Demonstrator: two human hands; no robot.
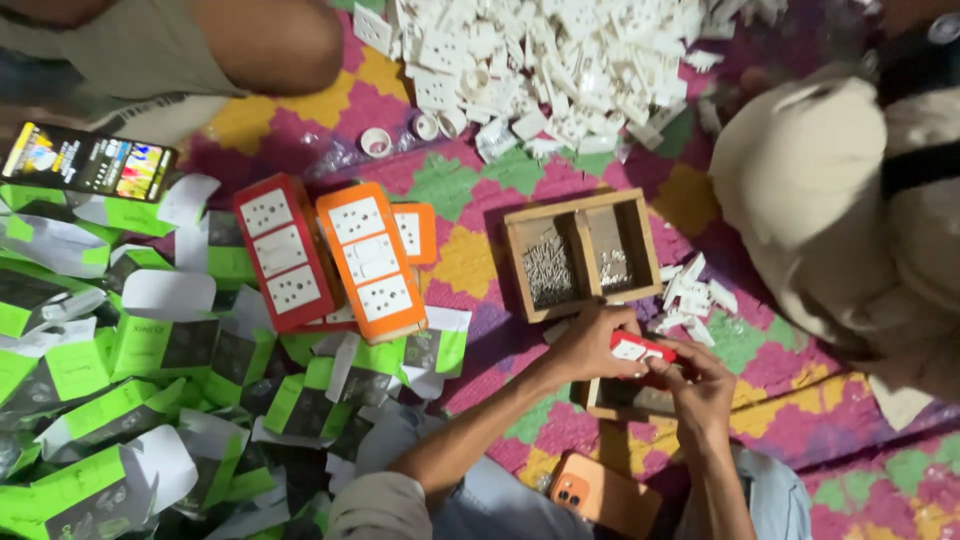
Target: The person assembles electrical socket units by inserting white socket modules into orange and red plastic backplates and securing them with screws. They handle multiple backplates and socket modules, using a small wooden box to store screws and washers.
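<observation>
A wooden tray [583,255] with two compartments of small screws sits on the floor mat [470,255] — the heap of plastic parts [560,60] behind it, a few loose parts [690,300] just to its right. Left of the tray lie two socket boards [330,255] side by side; further left, a spread of packaging cards [130,380], with a phone [90,162] behind them. Both hands [645,365] meet in front of the tray — a second phone [600,495] nearer the person.

Mat [480,255]: pink, yellow, green zigzag patchwork. Socket boards [372,258]: orange, red, white faces. Cartons [140,345]: green-black. Phone [600,492]: orange. Loose sockets [540,60]: white.
</observation>
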